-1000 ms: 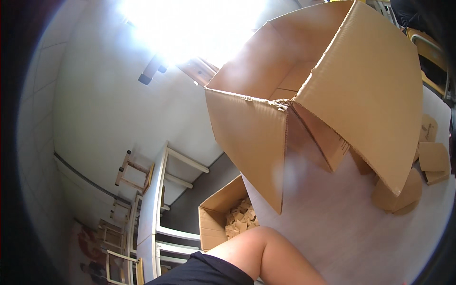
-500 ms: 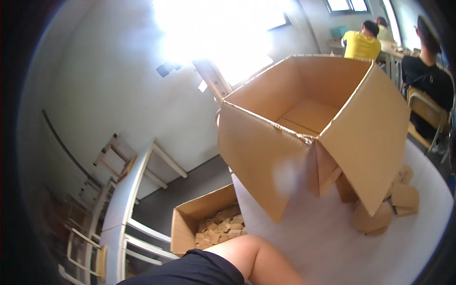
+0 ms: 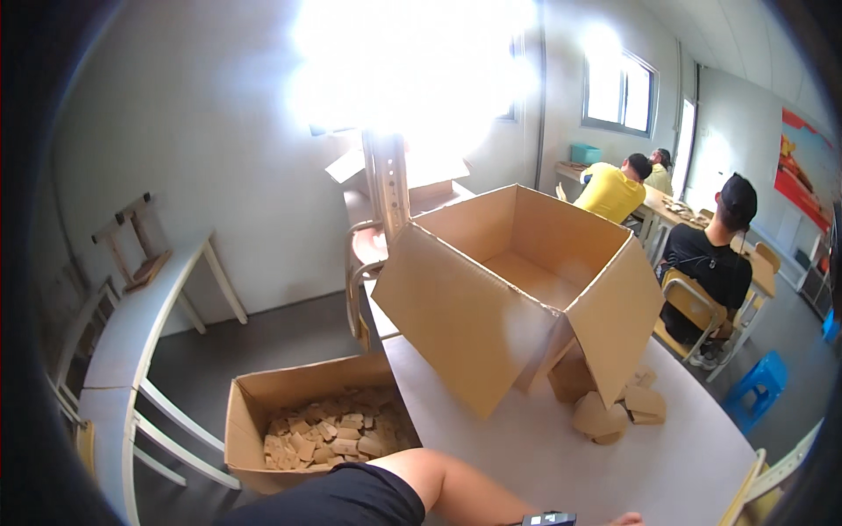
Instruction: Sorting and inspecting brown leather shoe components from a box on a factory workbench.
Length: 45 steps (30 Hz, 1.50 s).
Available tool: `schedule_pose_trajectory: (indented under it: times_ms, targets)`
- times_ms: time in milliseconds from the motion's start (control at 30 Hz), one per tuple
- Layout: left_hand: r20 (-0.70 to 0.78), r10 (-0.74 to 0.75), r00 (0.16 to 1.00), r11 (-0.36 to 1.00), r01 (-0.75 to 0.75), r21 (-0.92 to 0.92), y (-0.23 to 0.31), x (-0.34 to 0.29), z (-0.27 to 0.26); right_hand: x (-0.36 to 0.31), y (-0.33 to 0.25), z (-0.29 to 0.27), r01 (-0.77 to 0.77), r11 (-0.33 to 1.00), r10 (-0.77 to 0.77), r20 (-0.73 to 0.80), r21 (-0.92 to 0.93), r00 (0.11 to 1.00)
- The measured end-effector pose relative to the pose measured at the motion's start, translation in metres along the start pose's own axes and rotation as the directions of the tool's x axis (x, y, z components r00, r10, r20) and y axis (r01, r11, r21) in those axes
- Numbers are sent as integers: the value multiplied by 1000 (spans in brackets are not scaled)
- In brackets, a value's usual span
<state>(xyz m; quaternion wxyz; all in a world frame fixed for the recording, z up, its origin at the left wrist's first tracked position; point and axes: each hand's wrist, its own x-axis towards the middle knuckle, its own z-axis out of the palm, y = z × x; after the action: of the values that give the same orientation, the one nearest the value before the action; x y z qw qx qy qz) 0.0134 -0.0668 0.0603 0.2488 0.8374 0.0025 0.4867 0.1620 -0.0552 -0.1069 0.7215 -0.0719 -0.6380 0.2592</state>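
My left arm enters from the lower edge in a short dark sleeve and bends across the front of the table. A dark device sits at its wrist. Beyond the wrist, just a sliver of my left hand (image 3: 628, 519) shows at the bottom edge, so whether its fingers are open or closed is hidden. My right hand is out of view. On the grey-white table (image 3: 491, 465) stands a large open cardboard box (image 3: 474, 337), its flaps folded outward and its inside bare. Beside its right flap lie several small brown cardboard pieces (image 3: 600, 419), the nearest things to my left hand.
Lower left, a second cardboard box (image 3: 250, 430) on the floor holds many small cardboard pieces. Long tables (image 3: 110, 359) run along the left. Behind the big box stands a metal post (image 3: 386, 188). Right, a person in black (image 3: 706, 263) sits near a blue stool (image 3: 761, 386).
The view has shifted, bringing in more of the room at right and more of the floor box. My left wrist and part of the hand now show at the lower edge.
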Motion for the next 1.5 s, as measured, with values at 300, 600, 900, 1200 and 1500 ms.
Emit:
schedule_pose_trajectory:
  times_ms: [300,600,900,1200,1500]
  targets:
    - [23,-54,998,997,53,56,-39,-9,2,78,-78,12,-251,379,850,227,-891,476]
    - [-94,-318,943,917,331,221,-74,-25,0,113,-40,-16,309,158,980,186,-938,63]
    - [-376,-407,832,817,516,257,-75,-46,-35,80,71,-64,375,-73,963,33,-924,269]
    - [-326,-389,861,815,487,314,-81,-34,-32,104,28,15,388,-157,919,9,-908,393]
    - [-359,-350,865,797,477,372,-77,-37,-32,110,28,8,392,-120,938,25,-912,345]
